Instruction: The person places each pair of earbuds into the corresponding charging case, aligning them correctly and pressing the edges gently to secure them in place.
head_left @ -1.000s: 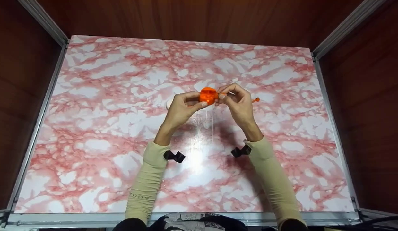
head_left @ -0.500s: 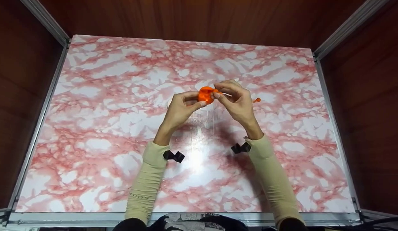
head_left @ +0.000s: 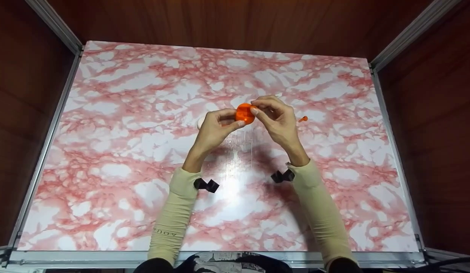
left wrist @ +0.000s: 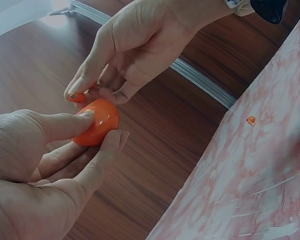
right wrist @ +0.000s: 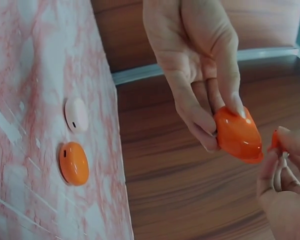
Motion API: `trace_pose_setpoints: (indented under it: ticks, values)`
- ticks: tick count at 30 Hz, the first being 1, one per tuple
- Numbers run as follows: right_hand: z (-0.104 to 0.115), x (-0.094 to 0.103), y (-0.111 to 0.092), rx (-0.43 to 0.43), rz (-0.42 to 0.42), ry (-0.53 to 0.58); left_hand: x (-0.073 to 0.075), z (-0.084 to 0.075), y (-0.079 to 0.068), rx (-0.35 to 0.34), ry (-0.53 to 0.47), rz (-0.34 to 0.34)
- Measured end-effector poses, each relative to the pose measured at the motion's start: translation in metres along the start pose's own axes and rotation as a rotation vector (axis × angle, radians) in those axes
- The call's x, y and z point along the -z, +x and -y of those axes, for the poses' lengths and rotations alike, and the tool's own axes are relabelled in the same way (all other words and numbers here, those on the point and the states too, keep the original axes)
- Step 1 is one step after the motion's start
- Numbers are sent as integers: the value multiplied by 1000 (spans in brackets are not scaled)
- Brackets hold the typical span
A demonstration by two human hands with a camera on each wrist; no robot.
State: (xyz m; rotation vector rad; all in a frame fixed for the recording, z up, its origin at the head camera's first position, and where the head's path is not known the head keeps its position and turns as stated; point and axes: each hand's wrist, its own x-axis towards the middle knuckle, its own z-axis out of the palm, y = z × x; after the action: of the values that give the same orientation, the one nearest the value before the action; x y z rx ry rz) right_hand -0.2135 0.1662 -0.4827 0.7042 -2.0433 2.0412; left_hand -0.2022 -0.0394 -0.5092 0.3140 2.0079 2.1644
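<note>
My left hand (head_left: 216, 127) grips an orange earbud case (head_left: 244, 114) between thumb and fingers, raised above the table with its hollowed inside facing up. In the left wrist view the smooth rounded shell of the orange case (left wrist: 99, 121) shows. My right hand (head_left: 276, 118) pinches a small orange earbud (left wrist: 78, 97) between thumb and fingertips, right at the case's right edge in the head view. The right wrist view has this earbud (right wrist: 276, 141) mostly covered by the fingers, a little apart from the case. A second orange earbud (head_left: 303, 118) lies on the table beyond the right hand.
A white case (right wrist: 77, 115) and another orange case (right wrist: 74, 163) lie side by side on the marbled table (head_left: 125, 197); in the head view the left hand mostly hides them. Brown wood panels (head_left: 235, 22) with metal rails enclose the table's back and sides.
My right hand has shifted slightly left and turned, bringing the pinched earbud from beside the case to its upper right edge. The left hand keeps its grip, almost unmoved.
</note>
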Motion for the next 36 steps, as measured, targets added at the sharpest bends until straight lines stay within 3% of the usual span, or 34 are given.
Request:
trace_pose_setpoints:
  ticks: [9, 20, 28, 36]
  values:
    - [3, 1, 0, -100, -51, 91, 1, 1, 0, 11, 13, -19]
    - [-1, 1, 1, -91, -46, 4, 1, 0, 0, 16, 22, -15]
    - [5, -1, 1, -171, -40, 133, 1, 0, -1, 15, 25, -23]
    - [7, -2, 0, -41, -24, 9, 1, 0, -1, 18, 21, -24]
